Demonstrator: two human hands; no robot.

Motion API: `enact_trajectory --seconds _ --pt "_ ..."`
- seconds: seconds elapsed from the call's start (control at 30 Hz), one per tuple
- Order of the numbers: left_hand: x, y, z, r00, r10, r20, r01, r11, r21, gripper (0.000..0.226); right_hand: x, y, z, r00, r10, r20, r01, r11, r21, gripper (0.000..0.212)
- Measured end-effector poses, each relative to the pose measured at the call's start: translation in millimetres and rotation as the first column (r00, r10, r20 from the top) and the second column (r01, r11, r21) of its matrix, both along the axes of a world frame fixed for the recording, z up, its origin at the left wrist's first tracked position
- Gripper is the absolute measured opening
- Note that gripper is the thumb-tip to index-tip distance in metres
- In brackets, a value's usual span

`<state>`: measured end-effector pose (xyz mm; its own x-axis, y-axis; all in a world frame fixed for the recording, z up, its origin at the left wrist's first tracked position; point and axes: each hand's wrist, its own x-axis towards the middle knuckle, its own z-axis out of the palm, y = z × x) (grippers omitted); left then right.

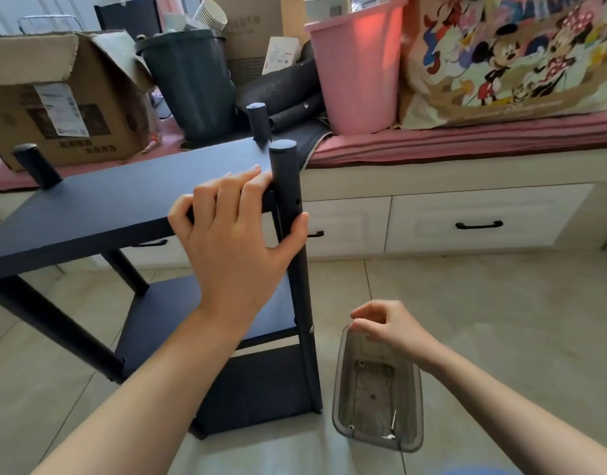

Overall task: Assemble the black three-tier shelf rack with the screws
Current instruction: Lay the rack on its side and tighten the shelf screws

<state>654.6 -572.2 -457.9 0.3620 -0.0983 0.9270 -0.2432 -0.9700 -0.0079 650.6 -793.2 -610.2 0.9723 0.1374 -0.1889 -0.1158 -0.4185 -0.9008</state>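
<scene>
My left hand [237,234] covers the joint where the top shelf [124,200] meets the near post [291,234]. The rack's left side runs off the picture's edge. Whatever my right hand [387,327] pinches over the clear bin [377,389] is too small to tell.

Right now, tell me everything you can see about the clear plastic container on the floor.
The clear plastic container is a smoky, see-through rectangular tub with rounded corners, standing upright and open on the tiled floor, just right of the black shelf rack. A few small screws and bits of hardware lie on its bottom. The right hand hovers at its far rim, fingertips pinched together; whether they hold a screw cannot be told.
</scene>
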Motion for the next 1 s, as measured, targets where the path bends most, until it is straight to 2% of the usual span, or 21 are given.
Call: enact_trajectory --seconds 0.13,0.23,0.33,0.47,0.53,0.63,0.87,0.93,1.0 --pt "-1 -1 -2 1.0 0.023 -0.007 -0.022 1.0 0.013 0.052 1 -5 -66 0.991 0.047 -0.126 -0.081 0.956 -0.283 0.025" --pt "0 -2 -4 0.999 0.041 -0.007 -0.041 0.999 0.027 0.053 1 -2 -106 0.96 0.143 -0.241 -0.245 0.846 -0.473 0.023" --pt "1 -3 -4 0.998 0.058 -0.003 -0.058 0.998 0.026 0.053 -1 0 -138 0.907 0.234 -0.349 -0.413 0.654 -0.634 0.019" --pt "0 -5 -4 0.998 0.069 -0.009 -0.069 0.997 0.02 0.052 -3 -3 -170 0.861 0.257 -0.439 -0.506 0.356 -0.785 0.036" --pt "-1 -5 -4 0.997 0.073 -0.007 -0.073 0.997 0.02 0.051 -4 -3 -182 0.841 0.257 -0.476 -0.534 0.255 -0.806 0.039" --pt "-1 -5 -4 0.996 0.083 -0.013 -0.083 0.996 0.025 0.051 -5 -2 -197 0.829 0.261 -0.495 -0.548 0.198 -0.812 0.04" --pt "-1 -6 -4 0.995 0.094 -0.011 -0.094 0.995 0.023 0.05 -8 4 -220 0.818 0.294 -0.495 -0.549 0.141 -0.824 0.041" --pt "-1 -6 -4 0.995 0.097 -0.01 -0.097 0.995 0.023 0.05 -4 6 -220 0.821 0.317 -0.475 -0.536 0.141 -0.832 0.041" --pt "-1 -7 -5 0.995 0.1 -0.009 -0.1 0.995 0.023 0.05 3 8 -214 0.841 0.338 -0.422 -0.498 0.181 -0.848 0.042"
